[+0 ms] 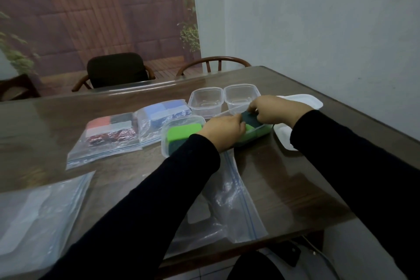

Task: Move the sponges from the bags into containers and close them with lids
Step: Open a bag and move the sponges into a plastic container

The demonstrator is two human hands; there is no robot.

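Hands, both in black sleeves, met over one clear tub at mid-bench. Right hand pinched the dark top of a green sponge standing half into that tub. Left hand gripped the same sponge from the near side, fingers curled against it. Second tub, just left and touching the left wrist, held a green sponge lying on a dark one. Two bare tubs stood side by side behind. White lids lay at the right, partly hidden by the right arm. Bag of blue sponges and bag of red, grey and white sponges lay left of the tubs. Slack bag lay near, between the arms; another slack bag lay at the near left. Bench dark wood, glossy. Two chairs stood beyond it.
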